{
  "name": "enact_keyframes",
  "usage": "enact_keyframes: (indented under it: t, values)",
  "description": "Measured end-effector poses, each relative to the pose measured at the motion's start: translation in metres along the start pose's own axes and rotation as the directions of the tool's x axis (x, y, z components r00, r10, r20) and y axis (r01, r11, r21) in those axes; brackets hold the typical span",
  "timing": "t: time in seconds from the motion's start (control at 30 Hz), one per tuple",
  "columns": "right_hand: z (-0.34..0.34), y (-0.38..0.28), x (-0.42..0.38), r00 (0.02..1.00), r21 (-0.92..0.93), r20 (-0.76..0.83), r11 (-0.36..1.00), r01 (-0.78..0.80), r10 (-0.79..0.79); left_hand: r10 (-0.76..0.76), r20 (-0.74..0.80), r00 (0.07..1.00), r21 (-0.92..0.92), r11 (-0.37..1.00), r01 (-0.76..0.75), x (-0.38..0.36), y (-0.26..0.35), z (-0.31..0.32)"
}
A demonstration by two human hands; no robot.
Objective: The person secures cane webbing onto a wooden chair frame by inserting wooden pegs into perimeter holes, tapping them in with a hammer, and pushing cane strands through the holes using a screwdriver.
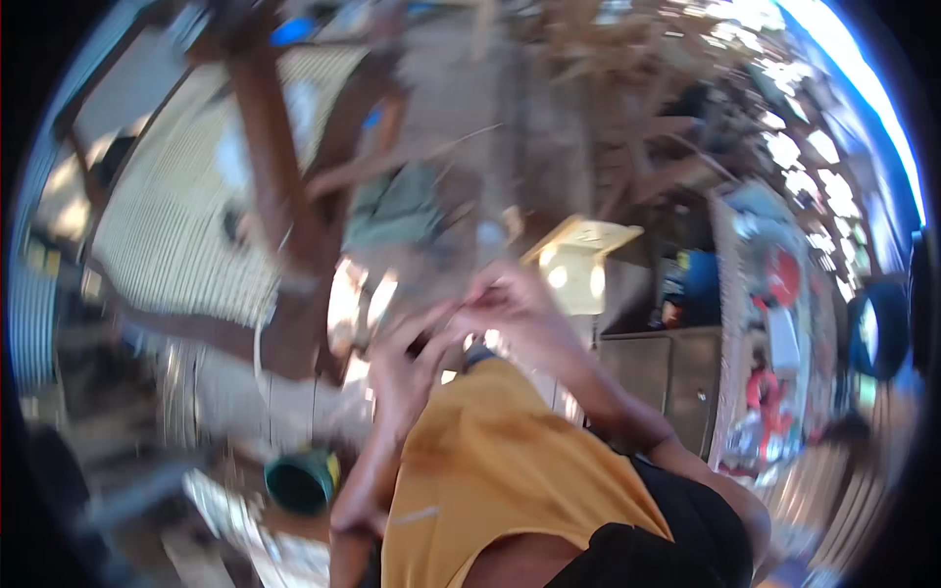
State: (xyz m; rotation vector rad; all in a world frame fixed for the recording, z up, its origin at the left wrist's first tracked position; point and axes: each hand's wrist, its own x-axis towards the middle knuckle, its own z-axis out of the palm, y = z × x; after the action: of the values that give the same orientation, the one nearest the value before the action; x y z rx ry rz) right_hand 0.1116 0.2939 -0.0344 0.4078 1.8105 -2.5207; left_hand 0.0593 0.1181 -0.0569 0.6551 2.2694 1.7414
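Observation:
Both of my hands meet in front of the orange garment (500,441) that I wear. My left hand (410,358) has its fingers bent toward the other hand. My right hand (515,304) is beside it, with thumb and fingers drawn together close to the left fingertips. Motion blur covers both hands, and anything small between the fingers cannot be made out. Just beyond the right hand is a pale yellow chair-like object (583,263). A grey-green cloth (397,206) lies farther ahead.
A wooden post (265,137) and a corrugated sheet (176,196) are at the left. Near the lower left is a green bucket (302,482). On the right, a long table (723,392) holds red and white items, beside a grey cabinet (637,377).

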Motion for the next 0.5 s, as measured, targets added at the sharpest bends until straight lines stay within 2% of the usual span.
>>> enact_keyframes:
  t: [0.03,0.07,0.1,0.13,0.17,0.23,0.43,0.5]
  values:
    - [-0.003,0.005,0.005,0.998,0.038,0.03,0.998,0.053,-0.054,0.025,-0.019,1.0,-0.158,0.987,-0.028,0.0,-0.011,0.005]
    - [-0.001,0.0,0.006,1.0,-0.105,-0.012,0.994,0.025,-0.026,-0.057,-0.044,0.997,-0.224,0.974,0.046,-0.003,-0.002,0.006]
    - [0.005,-0.007,0.005,0.999,-0.029,0.015,0.998,0.052,-0.052,-0.031,-0.068,0.997,-0.279,0.96,0.011,-0.004,-0.012,0.009]
    - [0.005,-0.012,0.006,0.998,-0.052,0.032,0.997,0.057,-0.056,-0.176,-0.049,0.983,-0.347,0.926,0.148,-0.007,0.0,0.009]
    - [0.001,-0.012,0.009,0.996,-0.069,0.058,0.995,0.067,-0.064,-0.074,-0.147,0.986,-0.418,0.908,0.005,-0.007,-0.01,0.02]
    - [-0.008,-0.018,0.015,0.988,-0.07,0.145,0.996,0.063,-0.052,-0.116,-0.194,0.974,-0.489,0.872,0.007,-0.009,0.005,0.025]
    - [-0.033,-0.028,0.034,0.959,-0.085,0.279,0.994,0.069,-0.043,-0.117,-0.315,0.942,-0.408,0.913,-0.023,-0.002,0.009,0.048]
    - [-0.038,-0.031,0.042,0.95,-0.086,0.311,0.995,0.049,-0.02,-0.067,-0.366,0.928,-0.282,0.959,-0.042,0.0,0.01,0.054]
